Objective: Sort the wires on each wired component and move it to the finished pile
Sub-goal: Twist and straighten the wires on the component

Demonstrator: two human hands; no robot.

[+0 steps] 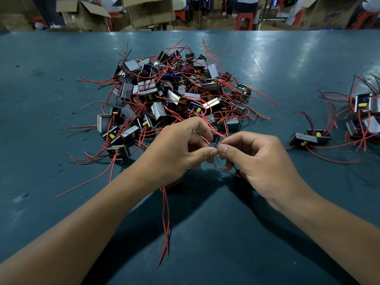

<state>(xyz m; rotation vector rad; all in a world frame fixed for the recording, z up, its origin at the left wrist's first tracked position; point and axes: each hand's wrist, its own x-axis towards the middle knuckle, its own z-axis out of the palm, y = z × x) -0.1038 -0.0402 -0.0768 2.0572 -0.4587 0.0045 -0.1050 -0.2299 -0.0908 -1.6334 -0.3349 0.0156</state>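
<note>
Both hands are meeting low in the head view, fingertips nearly touching. Left hand point(181, 149) is curling thumb and forefinger on fine wire ends; right hand point(255, 159) is pinching the same bundle from the other side, with a dark lead trailing under its palm. Neither is spread wide.

Wired component point(174, 184) being worked is sitting mostly hidden beneath the left wrist, only a corner showing; its red wires point(166, 221) are hanging toward the person, past the forearms.

Unsorted pile point(174, 93) is lying just beyond the fingertips, loose red leads straying right up to the knuckles. Finished pile point(364, 114) is sitting well to the right of the right hand, with a pair of components point(310, 138) between it and that hand.

Risks, as judged:
- Stray leads from the unsorted pile are likely to snag in the pinch and drag a neighbour along.
- Long trailing wires could catch under a forearm when the piece is lifted.
- Tugging thin ends hard may strain them at the body.

Room: surface point(51, 112) is lying bare left of the left hand and toward the person. Far edge is well beyond the pile; near edge is out of view. Path rightward is open but must clear that pair.
</note>
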